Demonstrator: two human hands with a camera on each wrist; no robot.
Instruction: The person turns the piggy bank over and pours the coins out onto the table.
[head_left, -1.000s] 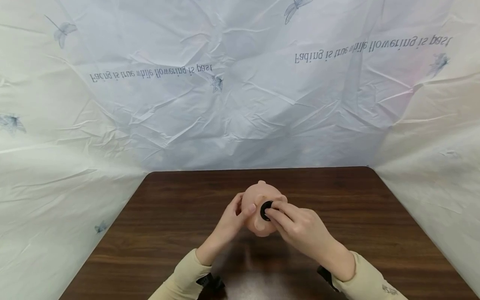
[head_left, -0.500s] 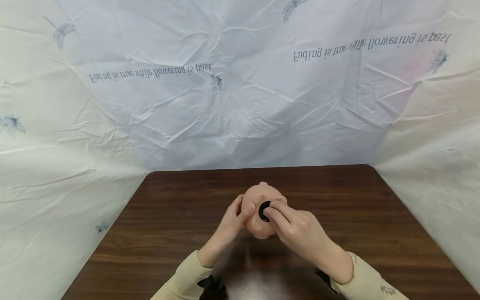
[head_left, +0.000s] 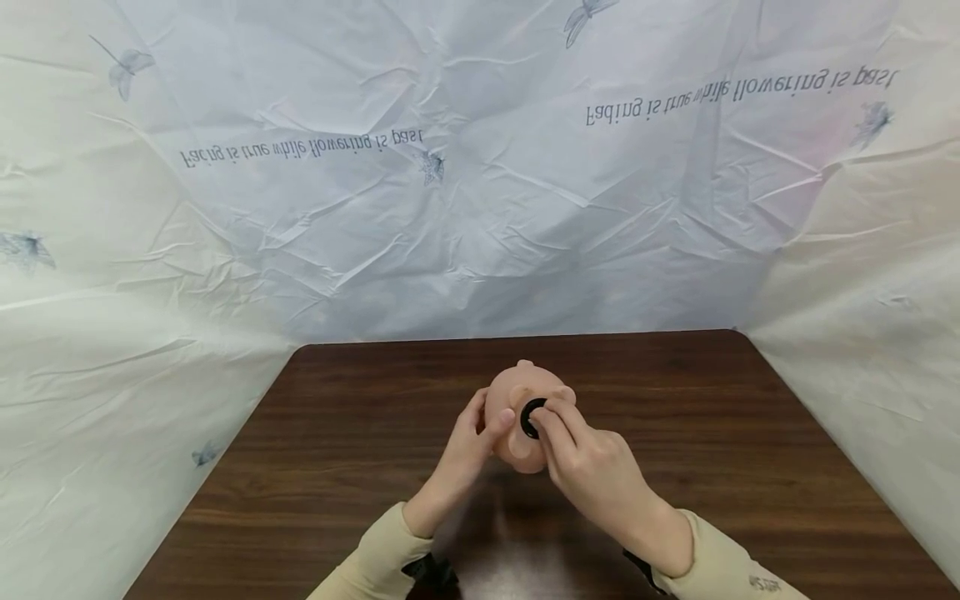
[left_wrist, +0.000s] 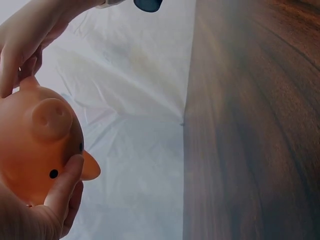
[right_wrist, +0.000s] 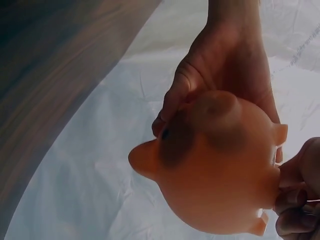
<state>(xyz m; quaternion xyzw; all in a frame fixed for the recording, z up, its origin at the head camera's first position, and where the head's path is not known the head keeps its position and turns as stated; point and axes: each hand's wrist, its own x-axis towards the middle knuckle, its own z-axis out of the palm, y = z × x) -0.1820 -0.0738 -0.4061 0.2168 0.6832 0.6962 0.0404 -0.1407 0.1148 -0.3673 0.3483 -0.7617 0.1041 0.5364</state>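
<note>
A pink piggy bank (head_left: 522, 382) is held above the table, its underside with short stub feet facing the head camera. My left hand (head_left: 463, 451) grips its left side, the thumb lying near the black round plug (head_left: 527, 423) in the belly. With thumb and fingers, my right hand (head_left: 600, 472) pinches the middle of that plug, hiding part of it. In the left wrist view the snout and eyes of the piggy bank (left_wrist: 25, 145) show. From the right wrist view, the left palm supports the piggy bank (right_wrist: 220, 180) behind its snout.
Below the hands lies a dark brown wooden table (head_left: 360, 433). A whitish printed sheet (head_left: 465, 208) hangs behind it and along both sides. Dark wrist straps (head_left: 431, 575) show below the sleeves.
My right hand has turned slightly at the plug, its wrist shifting left and toward me. The piggy bank and left hand have barely moved.
</note>
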